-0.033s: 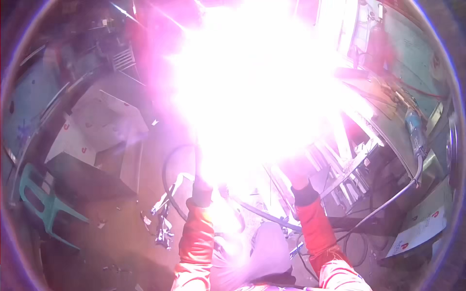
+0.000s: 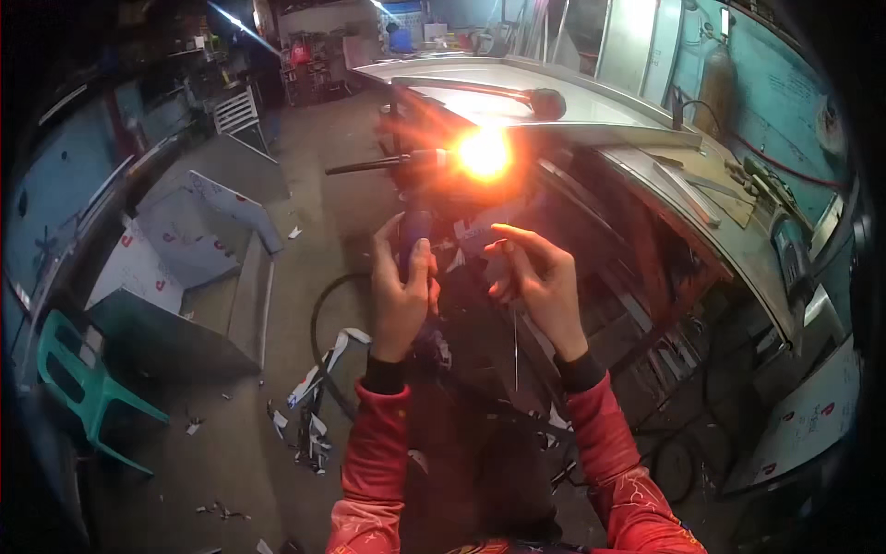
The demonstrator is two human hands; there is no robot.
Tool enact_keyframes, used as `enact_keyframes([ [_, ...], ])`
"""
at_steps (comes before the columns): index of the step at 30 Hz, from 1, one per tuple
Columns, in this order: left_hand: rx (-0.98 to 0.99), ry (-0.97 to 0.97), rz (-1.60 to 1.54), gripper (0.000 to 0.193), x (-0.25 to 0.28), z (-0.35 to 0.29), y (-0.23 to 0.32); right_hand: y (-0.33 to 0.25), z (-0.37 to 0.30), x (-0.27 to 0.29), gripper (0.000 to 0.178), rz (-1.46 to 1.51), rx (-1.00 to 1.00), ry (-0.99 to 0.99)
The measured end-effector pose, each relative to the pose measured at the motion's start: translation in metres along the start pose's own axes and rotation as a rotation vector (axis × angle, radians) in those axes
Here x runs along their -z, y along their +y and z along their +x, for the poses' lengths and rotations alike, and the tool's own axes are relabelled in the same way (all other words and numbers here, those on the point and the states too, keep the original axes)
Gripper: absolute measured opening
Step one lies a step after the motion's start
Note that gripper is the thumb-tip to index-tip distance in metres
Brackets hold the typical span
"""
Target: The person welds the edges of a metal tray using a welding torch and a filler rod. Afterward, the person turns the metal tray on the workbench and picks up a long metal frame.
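Note:
My left hand [image 2: 399, 297] is closed around the dark blue handle of a welding torch [image 2: 415, 233]. The torch has a thin dark back end pointing left. At its front shines a round orange-white glow [image 2: 484, 153], which hides the tip and the spot it faces. Lower and to the right, my right hand [image 2: 552, 288] pinches a thin metal rod [image 2: 516, 355] that hangs down below the fingers. Behind the glow, a pale metal sheet panel [image 2: 609, 109] lies on a workbench [image 2: 660, 189]. A dark round-headed tool [image 2: 547, 103] rests on the panel.
A teal angle grinder [image 2: 790, 245] sits at the bench's right edge, near a gas cylinder [image 2: 715, 88]. On the left are a sheet-metal box [image 2: 138, 268] and a green plastic stool [image 2: 97, 392]. A black hose [image 2: 317, 319] and scraps [image 2: 314, 443] lie on the floor.
The huge white-pink glare that hid both hands and the bench has shrunk to a small orange glow. Both hands, the torch and the rod now show. My forearms have hardly moved.

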State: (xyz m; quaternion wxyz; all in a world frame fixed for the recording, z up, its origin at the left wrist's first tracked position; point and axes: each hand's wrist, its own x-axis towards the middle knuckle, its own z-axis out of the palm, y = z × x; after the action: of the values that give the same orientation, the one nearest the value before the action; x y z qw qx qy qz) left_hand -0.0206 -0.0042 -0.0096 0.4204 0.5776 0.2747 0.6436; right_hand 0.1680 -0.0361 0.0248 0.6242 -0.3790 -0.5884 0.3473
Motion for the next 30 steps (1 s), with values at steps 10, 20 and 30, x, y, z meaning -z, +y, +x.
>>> enact_keyframes([
  [10, 0.041, 0.063, -0.027, 0.042, -0.009, 0.002, 0.016, 0.003, 0.011, 0.003, 0.025, -0.038, 0.034, -0.07],
  [20, 0.038, 0.054, -0.053, 0.039, -0.013, 0.004, 0.022, -0.002, 0.018, -0.004, 0.025, 0.001, 0.079, -0.077],
  [30, 0.03, 0.062, -0.035, 0.04, -0.014, 0.006, 0.024, 0.001, 0.024, -0.005, 0.025, -0.057, 0.11, -0.047],
])
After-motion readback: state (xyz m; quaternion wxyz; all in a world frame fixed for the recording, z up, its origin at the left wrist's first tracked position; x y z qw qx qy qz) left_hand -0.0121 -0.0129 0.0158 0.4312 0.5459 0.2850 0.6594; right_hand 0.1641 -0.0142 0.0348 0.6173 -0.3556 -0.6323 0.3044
